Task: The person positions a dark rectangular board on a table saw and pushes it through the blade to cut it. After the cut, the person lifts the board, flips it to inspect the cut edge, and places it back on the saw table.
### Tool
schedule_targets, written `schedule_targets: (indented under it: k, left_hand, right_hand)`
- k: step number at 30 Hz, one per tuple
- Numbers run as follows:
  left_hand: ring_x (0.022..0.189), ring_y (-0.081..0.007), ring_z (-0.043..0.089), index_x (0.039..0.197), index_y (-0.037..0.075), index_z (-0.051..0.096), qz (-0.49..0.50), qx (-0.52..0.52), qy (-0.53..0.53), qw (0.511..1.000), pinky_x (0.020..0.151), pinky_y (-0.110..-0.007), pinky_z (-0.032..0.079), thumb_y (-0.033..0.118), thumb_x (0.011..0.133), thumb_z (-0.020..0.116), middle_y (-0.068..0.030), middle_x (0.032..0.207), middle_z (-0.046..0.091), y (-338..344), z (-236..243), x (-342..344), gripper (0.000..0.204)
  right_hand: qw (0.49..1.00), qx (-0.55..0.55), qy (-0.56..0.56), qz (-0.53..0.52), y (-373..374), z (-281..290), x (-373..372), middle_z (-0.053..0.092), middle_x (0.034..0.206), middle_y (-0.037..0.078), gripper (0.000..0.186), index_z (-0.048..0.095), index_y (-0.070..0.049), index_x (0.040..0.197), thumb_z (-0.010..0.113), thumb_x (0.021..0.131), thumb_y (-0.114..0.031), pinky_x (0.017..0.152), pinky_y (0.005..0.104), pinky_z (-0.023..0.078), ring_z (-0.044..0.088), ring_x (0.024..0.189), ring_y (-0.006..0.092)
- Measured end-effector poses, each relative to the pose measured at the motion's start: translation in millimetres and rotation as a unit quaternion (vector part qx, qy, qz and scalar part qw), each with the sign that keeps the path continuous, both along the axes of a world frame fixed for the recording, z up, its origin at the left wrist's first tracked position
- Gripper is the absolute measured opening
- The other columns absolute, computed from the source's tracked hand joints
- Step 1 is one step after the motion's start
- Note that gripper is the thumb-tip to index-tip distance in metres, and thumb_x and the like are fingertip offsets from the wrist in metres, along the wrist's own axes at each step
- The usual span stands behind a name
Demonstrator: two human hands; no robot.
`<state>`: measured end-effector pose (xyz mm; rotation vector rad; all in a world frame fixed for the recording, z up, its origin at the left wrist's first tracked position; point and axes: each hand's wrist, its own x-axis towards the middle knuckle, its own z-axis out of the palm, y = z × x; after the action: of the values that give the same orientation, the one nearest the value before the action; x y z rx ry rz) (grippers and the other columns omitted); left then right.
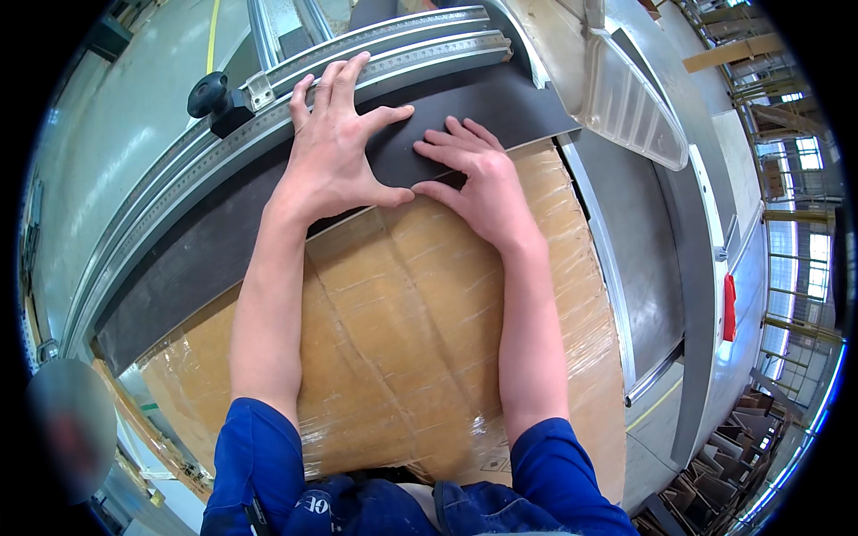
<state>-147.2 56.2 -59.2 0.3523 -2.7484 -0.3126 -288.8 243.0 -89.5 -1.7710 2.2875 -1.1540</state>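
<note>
A long dark board (170,277) lies across a tan, film-wrapped panel (375,322), along a metal rail with scales (420,54). My left hand (331,147) rests over the board with fingers spread, fingertips reaching to the rail and thumb near the board’s near edge. Just right of it, my right hand (474,183) lies on the board, fingers apart and slightly bent, its thumb at the near edge. A black knob clamp (210,98) sits on the rail to the left of my left hand.
A clear plastic guard (630,98) hangs at upper right above a grey machine table (648,250) with a long fence (693,375). A red object (728,308) is beside the fence. Cut panels (733,456) are stacked lower right. Shelving stands at far right.
</note>
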Motion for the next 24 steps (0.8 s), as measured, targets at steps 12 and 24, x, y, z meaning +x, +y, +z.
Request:
schedule_targets:
  k: [12, 24]
  left_hand:
    - [0.163, -0.0382, 0.024, 0.135, 0.03, 0.078, 0.011, 0.01, -0.013, 1.0, 0.134, -0.059, 0.009, 0.053, 0.049, 0.098, -0.0214, 0.17, 0.033, 0, -4, -1, 0.091]
    - [0.163, -0.0384, 0.026, 0.131, 0.027, 0.078, 0.01, 0.023, 0.005, 1.0, 0.133, -0.059, 0.011, 0.043, 0.047, 0.096, -0.0208, 0.171, 0.034, 1, -6, -2, 0.088]
  right_hand:
    - [0.987, -0.025, 0.063, -0.145, 27, -1, 22, 0.082, 0.112, 0.009, 0.021, 0.084, -0.009, 0.104, 0.088, 0.084, -0.013, 0.107, 0.047, 0.054, 0.074, 0.12, 0.0324]
    - [0.818, -0.111, -0.078, -0.558, 79, -5, -62, 0.073, 0.131, 0.017, 0.035, 0.075, -0.003, 0.122, 0.072, 0.09, -0.016, 0.109, 0.0461, 0.048, 0.063, 0.127, 0.0326]
